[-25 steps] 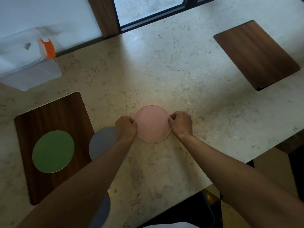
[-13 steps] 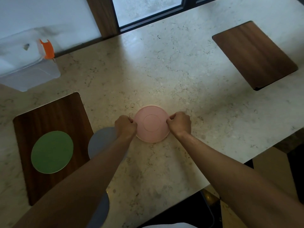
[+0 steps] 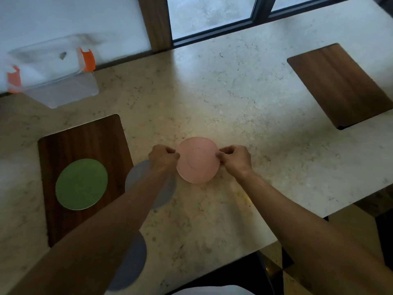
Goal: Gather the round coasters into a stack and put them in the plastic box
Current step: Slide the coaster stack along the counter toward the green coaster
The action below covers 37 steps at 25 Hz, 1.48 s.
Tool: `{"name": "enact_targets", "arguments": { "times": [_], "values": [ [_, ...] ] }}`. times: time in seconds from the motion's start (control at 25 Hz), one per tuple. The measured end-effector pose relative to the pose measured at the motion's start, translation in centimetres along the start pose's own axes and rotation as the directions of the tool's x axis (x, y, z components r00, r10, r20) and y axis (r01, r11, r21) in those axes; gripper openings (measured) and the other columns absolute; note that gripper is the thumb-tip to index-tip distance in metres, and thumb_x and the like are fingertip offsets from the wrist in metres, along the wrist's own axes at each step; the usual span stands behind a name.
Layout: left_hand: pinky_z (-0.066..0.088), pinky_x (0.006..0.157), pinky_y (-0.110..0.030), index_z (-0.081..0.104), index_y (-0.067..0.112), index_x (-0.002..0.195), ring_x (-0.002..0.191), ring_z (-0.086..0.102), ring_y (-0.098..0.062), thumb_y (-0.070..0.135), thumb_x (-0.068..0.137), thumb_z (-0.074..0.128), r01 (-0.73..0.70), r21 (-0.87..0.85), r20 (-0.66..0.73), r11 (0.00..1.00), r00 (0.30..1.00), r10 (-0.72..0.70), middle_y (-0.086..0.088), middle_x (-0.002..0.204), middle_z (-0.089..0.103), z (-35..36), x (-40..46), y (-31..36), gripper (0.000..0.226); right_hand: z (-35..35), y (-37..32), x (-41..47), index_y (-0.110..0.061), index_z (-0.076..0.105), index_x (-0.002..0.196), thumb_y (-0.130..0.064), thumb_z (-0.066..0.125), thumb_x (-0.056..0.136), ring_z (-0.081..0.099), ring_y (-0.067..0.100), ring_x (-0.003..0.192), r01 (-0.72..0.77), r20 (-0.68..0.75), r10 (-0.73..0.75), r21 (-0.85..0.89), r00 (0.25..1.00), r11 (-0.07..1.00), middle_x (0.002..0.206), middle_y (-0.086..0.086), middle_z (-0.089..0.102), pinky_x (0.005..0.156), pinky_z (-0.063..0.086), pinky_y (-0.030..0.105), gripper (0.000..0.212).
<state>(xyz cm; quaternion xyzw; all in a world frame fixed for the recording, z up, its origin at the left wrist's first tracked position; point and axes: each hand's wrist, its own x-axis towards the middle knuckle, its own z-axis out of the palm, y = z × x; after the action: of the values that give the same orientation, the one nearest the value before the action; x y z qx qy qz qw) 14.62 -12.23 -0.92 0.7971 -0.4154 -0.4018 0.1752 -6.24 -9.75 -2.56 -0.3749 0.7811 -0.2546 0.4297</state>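
A pink round coaster (image 3: 197, 159) is in the middle of the marble table, held at its two sides. My left hand (image 3: 163, 155) pinches its left edge and my right hand (image 3: 235, 158) pinches its right edge. Its near edge looks tilted up a little off the table. A green coaster (image 3: 81, 184) lies on the dark wooden mat at the left. One grey coaster (image 3: 136, 177) lies under my left forearm, another grey coaster (image 3: 134, 265) near the table's front edge. The clear plastic box (image 3: 55, 81) with orange clips stands open at the far left.
A wooden placemat (image 3: 85, 145) lies at the left under the green coaster. A second wooden placemat (image 3: 340, 86) lies at the far right. The table's front edge (image 3: 297, 228) runs close on the right. A window is behind the table.
Both hands have kept their pinch on the pink coaster. The coaster has lifted slightly and tilted toward me; the view has shifted a little.
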Motion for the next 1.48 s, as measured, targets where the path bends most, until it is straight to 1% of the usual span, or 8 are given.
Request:
{"name": "enact_targets", "arguments": {
  "times": [0.28, 0.44, 0.56, 0.64, 0.8, 1.12, 1.36, 1.48],
  "values": [
    [0.061, 0.079, -0.049, 0.073, 0.004, 0.080, 0.086, 0.070, -0.031, -0.001, 0.079, 0.071, 0.068, -0.077, -0.028, 0.995, 0.997, -0.070, -0.019, 0.091, 0.073, -8.3, 0.1, -5.5, 0.006, 6.3, -2.8, -3.3, -0.019, 0.076, 0.081, -0.018, 0.078, 0.081, 0.072, 0.009, 0.061, 0.054, 0.115, -0.047, -0.058, 0.992, 0.997, 0.068, -0.007, 0.072, 0.073, 0.063, 0.037, 0.003],
    [0.062, 0.075, -0.051, 0.066, 0.011, 0.064, 0.082, 0.070, -0.034, -0.008, 0.080, 0.067, 0.144, -0.110, -0.046, 0.983, 0.988, -0.150, -0.020, 0.090, 0.072, -11.1, -0.6, -9.5, 0.024, 10.2, -3.5, -4.7, -0.017, 0.079, 0.085, -0.020, 0.078, 0.080, 0.071, 0.006, 0.061, 0.133, 0.186, -0.099, -0.180, 0.978, 0.975, 0.068, -0.008, 0.073, 0.077, 0.062, 0.033, 0.005],
    [0.061, 0.076, -0.052, 0.065, 0.010, 0.065, 0.080, 0.071, -0.035, -0.008, 0.080, 0.066, 0.157, -0.120, -0.073, 0.980, 0.983, -0.167, -0.023, 0.088, 0.072, -11.7, -0.6, -12.0, 0.024, 12.1, -3.5, -5.4, -0.017, 0.080, 0.086, -0.022, 0.079, 0.079, 0.071, 0.011, 0.070, 0.159, 0.207, -0.107, -0.253, 0.972, 0.954, 0.082, 0.001, 0.078, 0.084, 0.058, 0.030, 0.009],
    [0.061, 0.077, -0.051, 0.068, 0.009, 0.068, 0.078, 0.072, -0.035, -0.006, 0.078, 0.068, 0.146, -0.110, -0.082, 0.983, 0.984, -0.155, -0.022, 0.085, 0.073, -11.5, -0.5, -13.1, 0.018, 12.7, -3.4, -5.7, -0.017, 0.080, 0.088, -0.023, 0.078, 0.079, 0.067, 0.010, 0.071, 0.157, 0.196, -0.099, -0.308, 0.976, 0.938, 0.087, 0.003, 0.078, 0.080, 0.051, 0.021, 0.012],
    [0.060, 0.079, -0.049, 0.075, 0.003, 0.085, 0.080, 0.072, -0.037, 0.000, 0.076, 0.070, 0.108, -0.075, -0.072, 0.991, 0.991, -0.113, -0.021, 0.088, 0.075, -10.7, -0.6, -14.1, 0.011, 13.0, -3.0, -6.3, -0.014, 0.080, 0.092, -0.019, 0.074, 0.081, 0.071, 0.018, 0.085, 0.127, 0.168, -0.067, -0.377, 0.984, 0.918, 0.093, 0.006, 0.078, 0.075, 0.044, 0.020, 0.013],
    [0.057, 0.086, -0.046, 0.075, 0.004, 0.097, 0.089, 0.070, -0.035, 0.003, 0.080, 0.068, 0.045, -0.034, -0.101, 0.998, 0.994, -0.049, -0.016, 0.100, 0.075, -10.0, -0.8, -14.7, 0.018, 13.1, -3.0, -6.6, -0.016, 0.078, 0.090, -0.014, 0.069, 0.082, 0.051, -0.001, 0.058, 0.151, 0.121, -0.115, -0.359, 0.986, 0.921, 0.092, 0.002, 0.077, 0.054, 0.035, 0.012, 0.012],
    [0.048, 0.081, -0.031, 0.076, 0.005, 0.099, 0.095, 0.067, -0.031, 0.008, 0.081, 0.064, 0.018, 0.058, -0.152, 0.998, 0.988, -0.009, -0.012, 0.102, 0.075, -9.5, -0.7, -14.3, 0.022, 13.2, -3.0, -6.8, -0.015, 0.076, 0.088, -0.015, 0.066, 0.083, 0.059, 0.011, 0.064, 0.128, 0.106, -0.095, -0.375, 0.990, 0.918, 0.089, 0.004, 0.076, 0.065, 0.046, 0.022, 0.012],
    [0.045, 0.061, -0.030, 0.073, 0.000, 0.076, 0.078, 0.065, -0.033, 0.005, 0.080, 0.060, 0.022, 0.119, -0.132, 0.993, 0.991, -0.006, -0.013, 0.073, 0.069, -9.3, -0.9, -13.9, 0.015, 13.5, -3.2, -6.9, -0.014, 0.078, 0.087, -0.016, 0.067, 0.082, 0.067, 0.016, 0.067, 0.126, 0.100, -0.094, -0.398, 0.991, 0.909, 0.085, 0.005, 0.077, 0.068, 0.056, 0.028, 0.012]
  ]
}}
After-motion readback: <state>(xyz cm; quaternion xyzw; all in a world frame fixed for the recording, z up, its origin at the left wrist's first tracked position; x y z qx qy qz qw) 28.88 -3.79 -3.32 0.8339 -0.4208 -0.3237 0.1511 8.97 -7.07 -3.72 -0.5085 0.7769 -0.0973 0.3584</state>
